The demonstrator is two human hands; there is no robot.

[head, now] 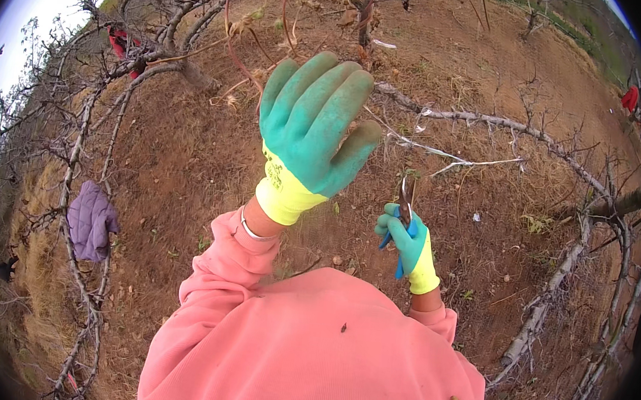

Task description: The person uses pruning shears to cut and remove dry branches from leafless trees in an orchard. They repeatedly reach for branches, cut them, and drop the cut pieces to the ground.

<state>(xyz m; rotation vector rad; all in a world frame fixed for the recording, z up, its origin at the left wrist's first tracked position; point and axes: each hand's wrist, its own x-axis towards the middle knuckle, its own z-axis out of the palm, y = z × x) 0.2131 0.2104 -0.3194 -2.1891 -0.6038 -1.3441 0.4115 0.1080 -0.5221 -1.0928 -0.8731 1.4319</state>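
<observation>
My left hand (pixel 318 125), in a green-coated glove with a yellow cuff, is raised in front of me with its back to the camera. Its fingers are stretched, and I see nothing held. Dry reddish vine stems (pixel 235 58) with withered leaves hang just beyond and left of its fingers; contact cannot be told. Lower right, my right hand (pixel 405 239), in a matching glove, grips blue-handled pruning shears (pixel 406 199) with the blades pointing away from me. White ties (pixel 461 161) wrap a thin forked twig beyond the shears.
Bare tree branches arch along the left (pixel 75 161) and right (pixel 568 244). A purple quilted jacket (pixel 91 221) hangs on the left branches. Red cloths (pixel 118 42) hang at the upper left and far right. A thin upright trunk (pixel 366 15) stands ahead on reddish soil.
</observation>
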